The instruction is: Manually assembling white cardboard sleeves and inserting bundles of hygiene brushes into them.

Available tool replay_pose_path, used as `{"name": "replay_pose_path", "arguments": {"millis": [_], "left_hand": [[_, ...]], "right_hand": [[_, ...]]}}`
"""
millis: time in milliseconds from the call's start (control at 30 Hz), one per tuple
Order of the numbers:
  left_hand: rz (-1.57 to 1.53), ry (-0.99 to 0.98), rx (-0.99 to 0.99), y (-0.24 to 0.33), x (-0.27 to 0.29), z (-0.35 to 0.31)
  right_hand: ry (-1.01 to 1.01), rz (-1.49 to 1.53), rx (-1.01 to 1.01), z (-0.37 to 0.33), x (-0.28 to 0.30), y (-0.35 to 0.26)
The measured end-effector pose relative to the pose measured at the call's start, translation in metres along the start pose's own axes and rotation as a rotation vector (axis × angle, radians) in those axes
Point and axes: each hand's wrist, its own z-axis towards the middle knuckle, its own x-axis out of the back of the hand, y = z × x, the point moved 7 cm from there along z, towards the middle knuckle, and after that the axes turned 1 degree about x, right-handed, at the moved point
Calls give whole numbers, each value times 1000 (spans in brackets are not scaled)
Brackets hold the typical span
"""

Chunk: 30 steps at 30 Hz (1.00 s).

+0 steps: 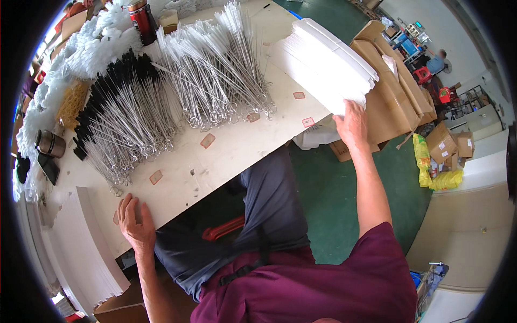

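My left hand (pixel 137 222) lies on the near edge of the pale table, fingers apart and nothing in them. Close by are the wire loops of black-bristled brushes (pixel 124 121), spread in a dense row. To their right sits a heap of white-bristled wire brushes (pixel 215 75), loops toward me. At the table's right end, my right hand (pixel 353 125) is closed at the near corner of a stack of white cards (pixel 328 59). Its thumb and fingers pinch the card edge; how many cards they hold is hidden.
Another white card stack (pixel 86 247) stands at the left. Large cardboard boxes (pixel 390 86) adjoin the table's right end. A red can (pixel 141 21) and a metal cup (pixel 50 144) stand among bagged white brushes (pixel 81 59). A person (pixel 435 63) sits far right.
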Motion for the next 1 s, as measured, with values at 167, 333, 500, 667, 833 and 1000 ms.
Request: {"name": "replay_pose_path", "arguments": {"millis": [167, 333, 500, 667, 833, 1000], "left_hand": [[-8, 13, -11, -5, 1, 0], [-23, 22, 10, -4, 1, -1], [-64, 27, -16, 1, 1, 3], [-118, 30, -7, -2, 9, -3], [-180, 50, -326, 78, 45, 2], [-276, -122, -494, 139, 58, 12]], "right_hand": [[5, -56, -19, 5, 9, -9], [64, 151, -97, 0, 15, -8], [-14, 967, -381, -11, -3, -7], [-165, 1409, -315, -28, 31, -89], [-386, 1167, 265, -73, 72, -203], [-360, 826, 749, -91, 83, -268]]}}
